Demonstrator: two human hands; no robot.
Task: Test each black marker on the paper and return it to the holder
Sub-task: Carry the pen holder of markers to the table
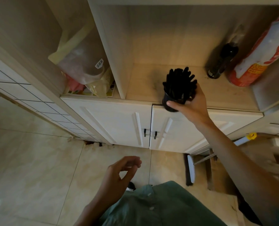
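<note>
The right hand [191, 103] wraps its thumb and fingers around a black holder [172, 103] packed full of black markers [178, 82], at the front edge of a pale cabinet shelf [225, 93]. The left hand [119, 175] hangs lower, over the floor, fingers loosely curled and holding nothing. At the back of the shelf stand a dark bottle [218, 66] and a red-and-white package [256, 57]. The neighbouring compartment holds plastic bags [86, 66].

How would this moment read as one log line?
right hand: grips holder of markers at shelf edge | left hand: idle | paper: unseen
</note>
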